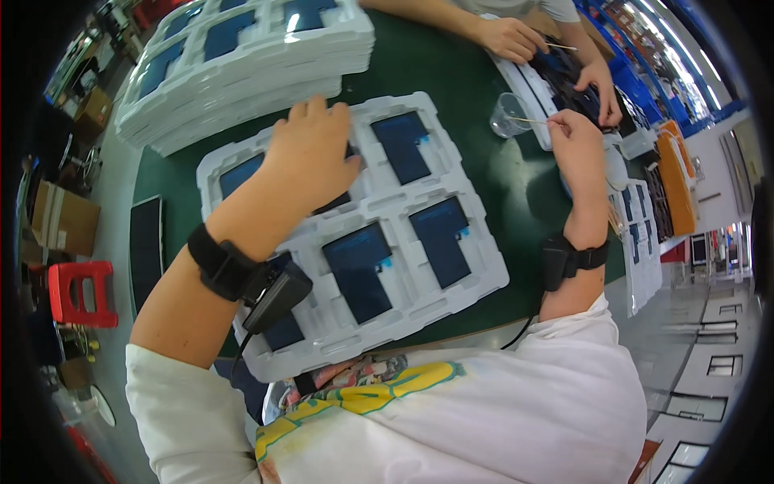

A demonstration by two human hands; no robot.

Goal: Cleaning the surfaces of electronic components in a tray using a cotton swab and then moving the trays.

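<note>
My left hand (310,157) is over the far half of a white plastic tray (310,214), its fingers apart and nothing visible in them. It partly hides a dark screen panel underneath. Several dark panels with small blue tabs sit in the tray's recesses, among them one at the near middle (359,270) and one at the far right (401,147). At the right, my right hand (578,149) pinches a thin cotton swab (528,120). The swab's far end reaches into a small clear cup (509,114).
Stacked white trays (250,89) with more panels rise at the far left. A black flat panel (147,250) lies at the left table edge. Across the green table (451,73), another person's hands (512,39) work with a swab over dark parts. A red stool (82,294) stands left.
</note>
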